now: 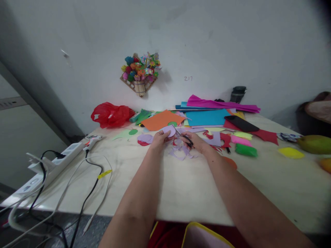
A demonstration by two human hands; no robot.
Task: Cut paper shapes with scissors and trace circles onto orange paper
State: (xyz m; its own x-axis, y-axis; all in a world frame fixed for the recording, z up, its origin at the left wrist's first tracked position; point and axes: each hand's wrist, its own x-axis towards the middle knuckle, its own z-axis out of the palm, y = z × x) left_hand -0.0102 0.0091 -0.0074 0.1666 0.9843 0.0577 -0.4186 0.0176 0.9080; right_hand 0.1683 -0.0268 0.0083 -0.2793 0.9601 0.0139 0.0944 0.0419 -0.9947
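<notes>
My left hand (160, 138) grips a rounded piece of lilac paper (169, 131) by its near edge, fingers closed. In my right hand (194, 141) is a pair of scissors (188, 140) with black handles; the blades point up and left, close to the paper's right edge. Whether the blades touch the paper I cannot tell. Thin curled lilac offcuts (181, 151) lie on the table below both hands. Left of my left hand rest lilac discs (145, 138), with red pieces partly under them.
An orange sheet (162, 120) and blue sheet (206, 117) lie behind my hands. A black phone (241, 123) rests at the right, near clay-like packets (246, 150) and a green mango (315, 144). At left are a red plastic bag (111, 115), power strip (55, 165) and cables.
</notes>
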